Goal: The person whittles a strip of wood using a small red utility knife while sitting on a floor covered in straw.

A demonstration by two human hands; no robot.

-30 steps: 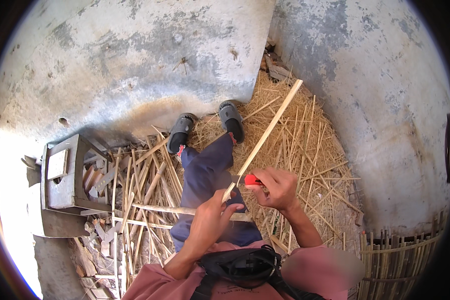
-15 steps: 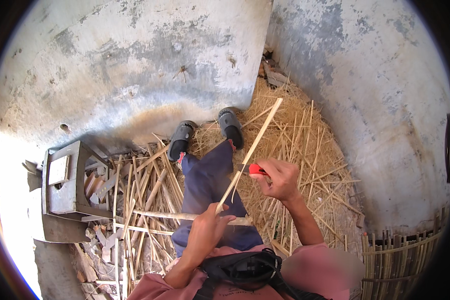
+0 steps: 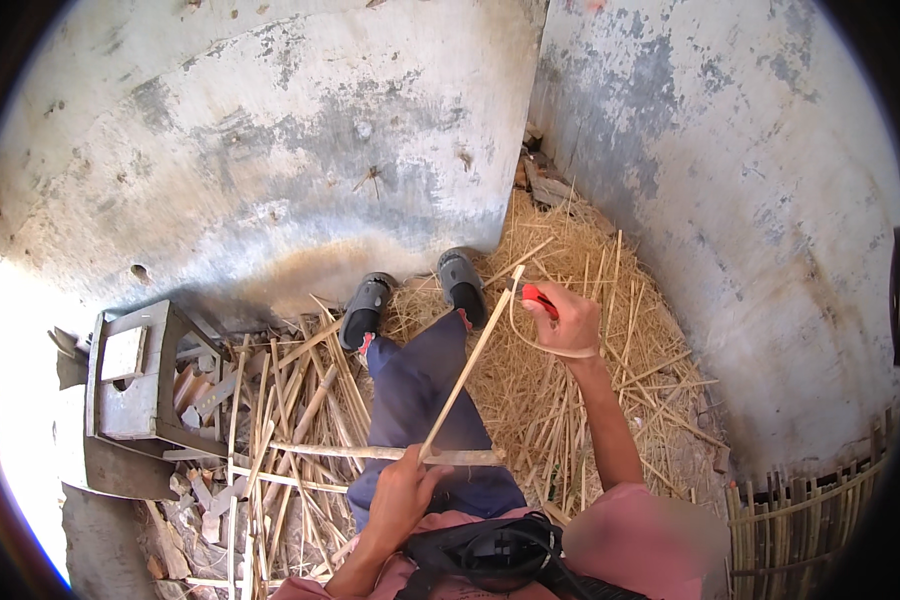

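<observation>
My left hand (image 3: 403, 492) is closed round the lower end of a pale bamboo strip (image 3: 467, 372), which slants up and away to the right. In my right hand (image 3: 572, 318) is a red-handled knife (image 3: 536, 296), its blade at the strip's far end. A thin peeled sliver (image 3: 523, 335) curls down from there and loops below my right hand towards the wrist. Across my legs lies a thicker bamboo stick (image 3: 365, 452), just beyond my left hand.
Cut bamboo strips (image 3: 270, 440) and a heap of shavings (image 3: 570, 245) cover the floor. A wooden stool-like frame (image 3: 135, 400) lies at the left beside broken rubble. Weathered walls (image 3: 300, 150) rise ahead and right; a woven slatted basket (image 3: 810, 530) stands at the lower right.
My right hand with the knife has moved up along the strip to its far end. A long sliver now hangs loose. My left hand has shifted slightly lower.
</observation>
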